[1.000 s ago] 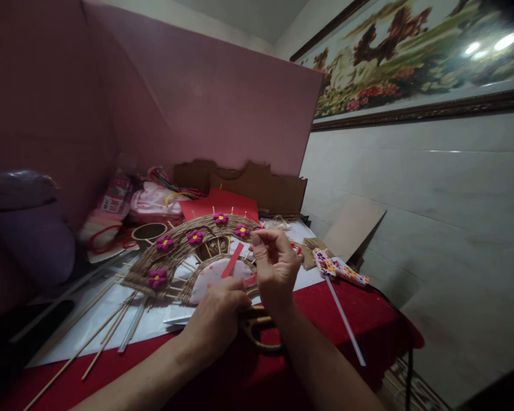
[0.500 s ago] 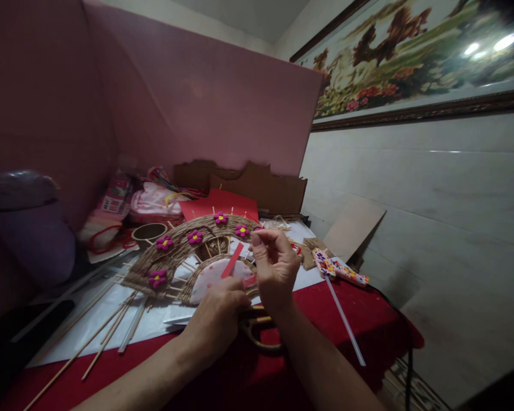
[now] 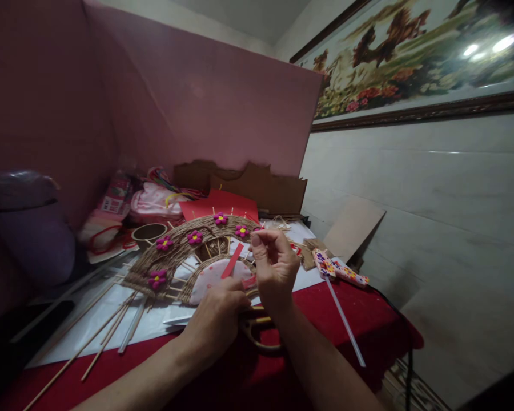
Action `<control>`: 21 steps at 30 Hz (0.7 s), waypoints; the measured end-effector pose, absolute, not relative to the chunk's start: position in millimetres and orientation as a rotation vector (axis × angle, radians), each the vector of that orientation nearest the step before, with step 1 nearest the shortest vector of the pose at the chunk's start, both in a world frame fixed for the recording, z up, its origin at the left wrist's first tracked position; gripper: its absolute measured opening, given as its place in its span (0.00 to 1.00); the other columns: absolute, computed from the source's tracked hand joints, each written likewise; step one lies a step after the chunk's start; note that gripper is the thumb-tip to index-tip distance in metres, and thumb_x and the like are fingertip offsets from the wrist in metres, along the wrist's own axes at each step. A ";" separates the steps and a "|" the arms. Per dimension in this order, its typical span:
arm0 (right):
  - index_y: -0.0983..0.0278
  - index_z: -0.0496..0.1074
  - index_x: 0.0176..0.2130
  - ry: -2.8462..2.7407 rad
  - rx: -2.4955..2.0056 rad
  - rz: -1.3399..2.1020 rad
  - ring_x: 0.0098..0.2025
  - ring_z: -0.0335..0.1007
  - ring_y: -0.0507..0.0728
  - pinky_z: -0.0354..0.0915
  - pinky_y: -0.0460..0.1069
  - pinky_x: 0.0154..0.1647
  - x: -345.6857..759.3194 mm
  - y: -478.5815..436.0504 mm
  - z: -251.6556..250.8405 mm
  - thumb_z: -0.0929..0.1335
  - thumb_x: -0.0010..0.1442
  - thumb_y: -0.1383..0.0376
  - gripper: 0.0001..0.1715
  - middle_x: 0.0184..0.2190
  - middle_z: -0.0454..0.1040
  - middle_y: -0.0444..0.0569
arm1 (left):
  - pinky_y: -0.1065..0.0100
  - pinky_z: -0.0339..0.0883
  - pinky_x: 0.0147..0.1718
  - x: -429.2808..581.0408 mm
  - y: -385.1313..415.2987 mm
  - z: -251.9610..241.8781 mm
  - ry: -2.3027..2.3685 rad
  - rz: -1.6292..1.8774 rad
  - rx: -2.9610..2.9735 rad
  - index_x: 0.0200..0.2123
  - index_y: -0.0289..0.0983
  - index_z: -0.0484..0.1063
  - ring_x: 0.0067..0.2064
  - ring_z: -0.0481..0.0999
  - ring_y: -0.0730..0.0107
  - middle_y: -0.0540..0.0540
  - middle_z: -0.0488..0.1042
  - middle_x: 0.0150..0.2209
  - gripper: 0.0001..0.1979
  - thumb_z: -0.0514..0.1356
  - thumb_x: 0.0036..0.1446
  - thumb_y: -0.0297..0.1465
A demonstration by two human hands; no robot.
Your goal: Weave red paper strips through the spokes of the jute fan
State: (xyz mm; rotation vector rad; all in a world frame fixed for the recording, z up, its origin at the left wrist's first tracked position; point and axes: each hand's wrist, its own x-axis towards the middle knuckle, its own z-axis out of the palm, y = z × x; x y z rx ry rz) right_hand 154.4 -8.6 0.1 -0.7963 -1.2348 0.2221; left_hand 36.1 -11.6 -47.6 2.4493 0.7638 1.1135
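My left hand [image 3: 223,311] is closed round a red strip [image 3: 233,260] that sticks up from its fingers. Between my hands shows another short red piece [image 3: 249,282], partly hidden. My right hand [image 3: 276,268] is raised beside it with thumb and fingertips pinched; what they hold, if anything, I cannot make out. Behind both hands lies a fan-shaped piece of woven twine on sticks [image 3: 143,268], with purple flowers [image 3: 195,237] and a pale dotted half-round cloth [image 3: 205,279]. Scissors [image 3: 261,342] lie under my hands, partly covered.
Thin sticks [image 3: 107,337] lie at the left on a white sheet [image 3: 83,328]. Red paper [image 3: 223,201] and cardboard [image 3: 278,191] stand behind. A roll of tape [image 3: 149,232] is back left. A glue gun [image 3: 325,264] with a clear glue stick [image 3: 346,322] lies right on the red cloth [image 3: 325,308].
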 end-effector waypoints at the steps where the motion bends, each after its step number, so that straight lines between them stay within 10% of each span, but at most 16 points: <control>1: 0.64 0.70 0.33 -1.232 -0.793 0.218 0.26 0.67 0.51 0.63 0.46 0.26 154.4 -8.5 0.2 0.66 0.58 0.65 0.04 0.26 0.71 0.44 | 0.67 0.63 0.28 35.9 -11.2 -48.4 0.763 1.120 2.459 0.25 0.38 0.77 0.30 0.70 0.69 0.45 0.73 0.28 0.15 0.53 0.50 0.17; 21: 0.63 0.70 0.34 -1.197 -0.786 0.274 0.26 0.64 0.50 0.61 0.46 0.26 153.8 -8.2 -0.8 0.66 0.59 0.63 0.06 0.26 0.69 0.43 | 0.66 0.65 0.31 32.3 -9.8 -23.9 0.858 1.183 1.579 0.28 0.36 0.77 0.29 0.72 0.69 0.47 0.76 0.27 0.05 0.65 0.43 0.24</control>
